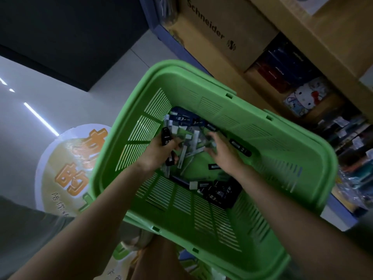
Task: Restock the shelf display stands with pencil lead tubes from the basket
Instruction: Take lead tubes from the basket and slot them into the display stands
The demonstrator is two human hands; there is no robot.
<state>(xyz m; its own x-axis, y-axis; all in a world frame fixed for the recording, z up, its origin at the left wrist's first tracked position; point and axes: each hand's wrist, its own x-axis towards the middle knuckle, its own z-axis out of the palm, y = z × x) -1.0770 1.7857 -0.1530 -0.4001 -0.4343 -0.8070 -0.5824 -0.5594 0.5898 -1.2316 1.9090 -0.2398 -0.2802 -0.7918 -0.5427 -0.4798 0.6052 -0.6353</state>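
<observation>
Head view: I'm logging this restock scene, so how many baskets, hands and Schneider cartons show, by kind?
green basket: 1
left hand, right hand: 2
Schneider carton: 1
Total: 4
pencil lead tubes: heaped and blurred, not countable

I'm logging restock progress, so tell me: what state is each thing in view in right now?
Basket: open side up, partly filled, much of its floor bare.
Lead tubes: lying loose in scattered heaps inside the basket.
Left hand: gripping a handful of tubes.
Right hand: fingers spread over the pile, blurred, nothing clearly gripped.
Cardboard box: stands behind the basket; cannot tell if sealed.
</observation>
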